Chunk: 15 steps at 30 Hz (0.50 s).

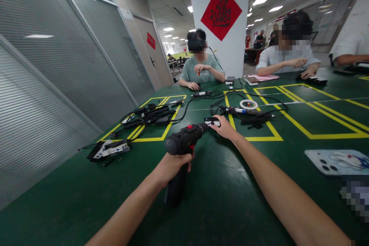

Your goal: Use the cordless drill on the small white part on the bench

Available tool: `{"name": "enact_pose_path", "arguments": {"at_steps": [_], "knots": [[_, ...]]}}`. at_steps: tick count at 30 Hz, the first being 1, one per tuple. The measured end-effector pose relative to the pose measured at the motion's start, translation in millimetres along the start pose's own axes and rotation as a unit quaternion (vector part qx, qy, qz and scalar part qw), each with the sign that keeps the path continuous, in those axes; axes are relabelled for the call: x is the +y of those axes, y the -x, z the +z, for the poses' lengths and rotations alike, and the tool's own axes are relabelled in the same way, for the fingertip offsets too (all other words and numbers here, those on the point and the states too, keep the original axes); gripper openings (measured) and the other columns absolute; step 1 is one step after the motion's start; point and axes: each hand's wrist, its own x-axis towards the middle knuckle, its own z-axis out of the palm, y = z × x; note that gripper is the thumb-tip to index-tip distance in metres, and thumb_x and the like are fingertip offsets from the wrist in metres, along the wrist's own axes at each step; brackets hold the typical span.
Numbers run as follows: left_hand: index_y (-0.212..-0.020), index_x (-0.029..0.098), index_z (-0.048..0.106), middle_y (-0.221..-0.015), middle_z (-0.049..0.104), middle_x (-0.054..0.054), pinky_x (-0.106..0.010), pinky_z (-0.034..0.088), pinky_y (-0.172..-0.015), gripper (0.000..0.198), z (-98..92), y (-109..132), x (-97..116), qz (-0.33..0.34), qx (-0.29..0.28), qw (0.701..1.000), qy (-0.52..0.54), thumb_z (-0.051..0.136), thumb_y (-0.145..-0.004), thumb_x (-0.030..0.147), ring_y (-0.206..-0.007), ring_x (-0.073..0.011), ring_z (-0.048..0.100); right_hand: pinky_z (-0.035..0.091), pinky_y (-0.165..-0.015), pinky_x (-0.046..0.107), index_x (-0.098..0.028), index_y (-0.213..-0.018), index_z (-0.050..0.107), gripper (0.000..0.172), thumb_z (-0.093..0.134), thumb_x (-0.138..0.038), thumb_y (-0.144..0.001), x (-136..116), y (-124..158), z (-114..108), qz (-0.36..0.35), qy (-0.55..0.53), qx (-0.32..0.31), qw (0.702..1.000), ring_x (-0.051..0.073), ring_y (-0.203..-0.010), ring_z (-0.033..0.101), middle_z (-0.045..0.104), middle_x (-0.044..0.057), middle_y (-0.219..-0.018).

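Our forearms (276, 184) reach over the table (230, 207). Our left hand (173, 165) curls its fingers round the drill (186, 139), its nose at the small piece (211, 120) that our right hand (225, 127) grips, fingers nearly closed, short of the tape roll (248, 101).

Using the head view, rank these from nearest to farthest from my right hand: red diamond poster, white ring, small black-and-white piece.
1. Small black-and-white piece: held at the fingers of your right hand.
2. White ring: a little beyond that hand, to its right.
3. Red diamond poster: high up in the background.
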Motion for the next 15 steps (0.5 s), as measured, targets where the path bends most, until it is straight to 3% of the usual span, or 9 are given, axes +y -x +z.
{"name": "enact_pose_path", "arguments": {"at_steps": [15], "knots": [[-0.081, 0.016, 0.056, -0.061, 0.055, 0.001, -0.024, 0.038, -0.054, 0.015, -0.2, 0.5, 4.7, -0.022, -0.002, 1.0, 0.005, 0.049, -0.069, 0.021, -0.052, -0.0119, 0.05, 0.039, -0.089, 0.032, -0.023, -0.113, 0.048, 0.042, 0.058, -0.032, -0.073, 2.5, -1.7, 2.2, -0.003, 0.003, 0.003, 1.0, 0.016, -0.094, 0.052, 0.046, 0.005, -0.105]]}}
